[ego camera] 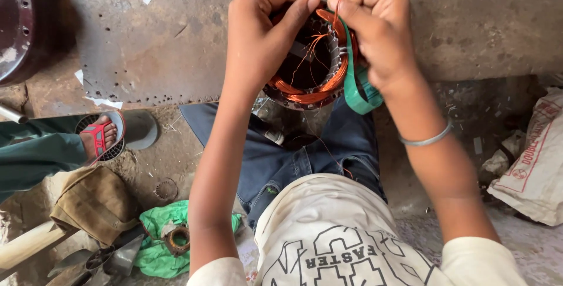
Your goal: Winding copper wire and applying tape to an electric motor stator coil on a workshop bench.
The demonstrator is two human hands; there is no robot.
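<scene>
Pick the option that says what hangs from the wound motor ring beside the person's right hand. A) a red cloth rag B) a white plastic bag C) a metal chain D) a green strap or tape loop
D: a green strap loops down from the ring of copper windings, just beside the right hand, while the left hand grips the ring's other side.

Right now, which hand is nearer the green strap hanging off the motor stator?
Right. The right hand has the green strap against its palm and wrist; the left hand grips the far side of the stator, apart from it.
</scene>
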